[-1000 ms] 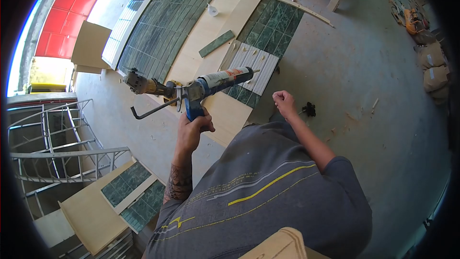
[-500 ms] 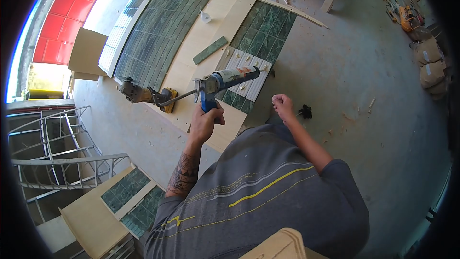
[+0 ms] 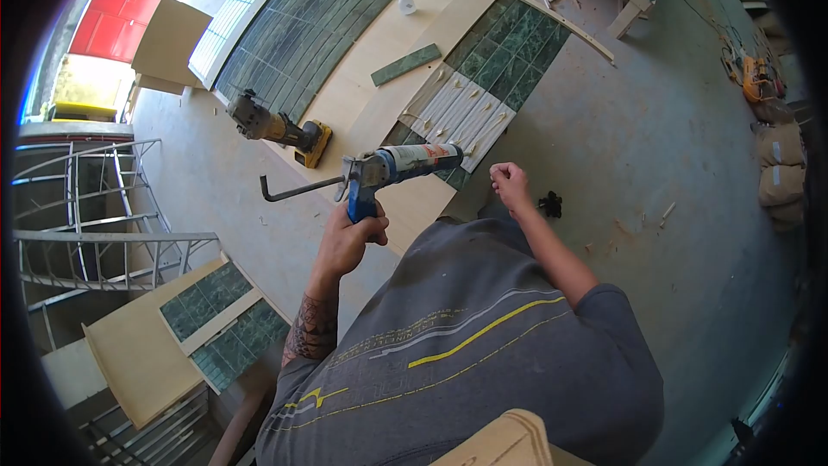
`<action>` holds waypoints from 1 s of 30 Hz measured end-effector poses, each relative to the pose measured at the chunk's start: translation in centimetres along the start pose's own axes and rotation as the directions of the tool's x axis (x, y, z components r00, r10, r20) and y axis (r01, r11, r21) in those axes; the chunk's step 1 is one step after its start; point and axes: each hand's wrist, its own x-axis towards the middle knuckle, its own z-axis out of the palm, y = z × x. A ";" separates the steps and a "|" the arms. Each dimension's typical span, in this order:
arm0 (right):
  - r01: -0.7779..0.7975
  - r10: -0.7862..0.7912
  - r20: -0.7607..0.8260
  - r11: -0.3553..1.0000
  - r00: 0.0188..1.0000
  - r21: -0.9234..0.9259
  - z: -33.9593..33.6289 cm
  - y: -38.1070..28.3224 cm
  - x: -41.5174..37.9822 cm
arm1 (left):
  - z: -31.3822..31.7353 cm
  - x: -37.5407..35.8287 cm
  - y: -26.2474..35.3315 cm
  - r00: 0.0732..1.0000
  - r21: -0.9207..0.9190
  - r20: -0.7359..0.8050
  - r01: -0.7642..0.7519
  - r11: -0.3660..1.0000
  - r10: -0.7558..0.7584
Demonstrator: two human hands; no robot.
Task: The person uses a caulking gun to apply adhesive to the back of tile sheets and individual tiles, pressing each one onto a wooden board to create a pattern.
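My left hand [image 3: 343,242] is wrapped around the blue handle of a caulking gun [image 3: 371,174], which lies roughly level with its bent rod to the left. The tube's front end overlaps the near corner of a pale section [image 3: 448,112] with white ridges and small dabs on the panel. My right hand [image 3: 511,186] is closed in a pinch beside the panel's right edge, apart from the gun; whatever is between its fingertips is too small to make out. A loose green tile strip [image 3: 405,65] rests on bare wood beyond the gun.
An angle grinder [image 3: 276,129] with a yellow battery lies on the panel's left edge, near the gun's rod. A white nozzle [image 3: 406,3] stands farther back. Metal frames [image 3: 112,246] and a second tiled panel [image 3: 172,345] are at left. Wood scraps [image 3: 667,214] litter the floor at right.
The view has shifted, so the panel sits higher and farther right. My left hand and the caulking gun have come back from the grinder and ridged section. My right hand stays pinched.
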 end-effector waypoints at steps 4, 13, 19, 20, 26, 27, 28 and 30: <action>0.031 -0.027 0.052 0.997 0.998 -0.068 1.3 -0.9 0.5 | 0.1 -0.9 0.0 1.000 -0.010 -0.003 -0.010 1.000 0.010; 0.089 -0.124 -0.095 0.947 0.988 -0.308 2.6 -0.5 3.8 | -1.6 -2.9 -2.6 0.980 0.170 0.090 -0.188 0.967 0.175; 0.058 -0.090 -0.111 0.963 0.990 -0.261 2.4 -0.8 2.9 | -3.6 -3.5 -6.6 0.988 -0.179 -0.006 -0.152 0.972 0.154; 0.095 -0.148 -0.140 0.940 0.979 -0.328 2.3 -0.1 3.2 | -4.3 -3.1 -8.2 0.991 -0.418 -0.030 -0.132 0.899 0.132; 0.327 -0.376 0.074 0.671 0.924 -0.665 3.4 -3.1 -1.7 | -8.4 3.1 -16.8 0.979 -0.829 -0.158 -0.204 0.521 0.132; 0.320 -0.376 0.066 0.669 0.924 -0.671 3.4 -3.0 -1.8 | -9.0 4.5 -17.8 0.974 -0.858 -0.182 -0.226 0.462 0.139; 0.328 -0.411 0.041 0.660 0.911 -0.676 3.5 -2.9 -1.5 | -9.3 5.9 -18.6 0.975 -0.883 -0.180 -0.220 0.414 0.134; 0.331 -0.446 0.010 0.649 0.895 -0.685 3.3 -2.5 -0.3 | -10.5 8.8 -21.0 0.974 -0.914 -0.169 -0.212 0.345 0.150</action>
